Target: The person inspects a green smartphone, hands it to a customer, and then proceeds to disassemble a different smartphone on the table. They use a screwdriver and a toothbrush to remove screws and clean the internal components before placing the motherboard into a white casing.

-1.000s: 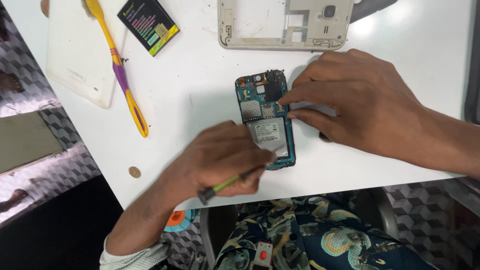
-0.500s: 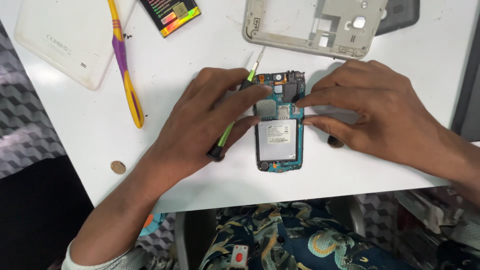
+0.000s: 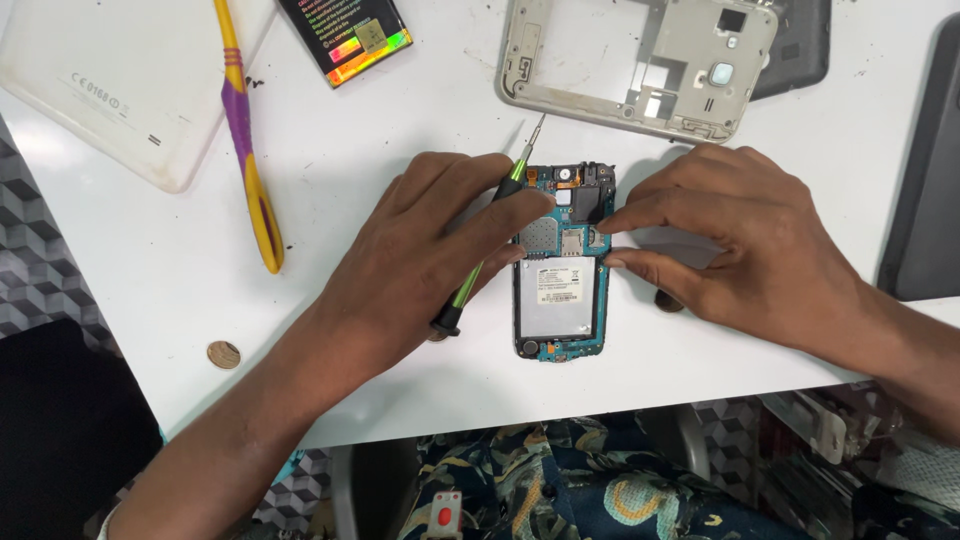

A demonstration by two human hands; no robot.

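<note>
- My left grip (image 3: 425, 255) is closed around a slim green screwdriver (image 3: 487, 232), fingers folded over the shaft, the black butt sticking out below the palm and the metal tip poking up past the fingertips.
- The screwdriver lies tilted, tip toward the far side of the desk (image 3: 400, 130), just beside the upper left corner of the opened phone (image 3: 560, 262).
- My left fingertips reach the phone's left edge, touching the board near its top.
- My right grip (image 3: 745, 245) holds nothing; the fingers are stretched out flat, and two fingertips press on the phone's right edge near the upper part.
- The phone sits between my two grips, lying flat with the back off: blue board, a silvery metal plate in the lower half, dark parts at the top.
- A coin (image 3: 668, 300) peeks out from under my right palm; another coin (image 3: 223, 354) lies well apart to the left, near the desk's front edge.
- Farther off sits a pale phone frame (image 3: 610, 60), above the phone.
- A black battery (image 3: 345, 35) lies at the top, with a yellow and purple tool (image 3: 245, 130) beside it.
- A white tablet back (image 3: 110, 80) fills the far left corner.
</note>
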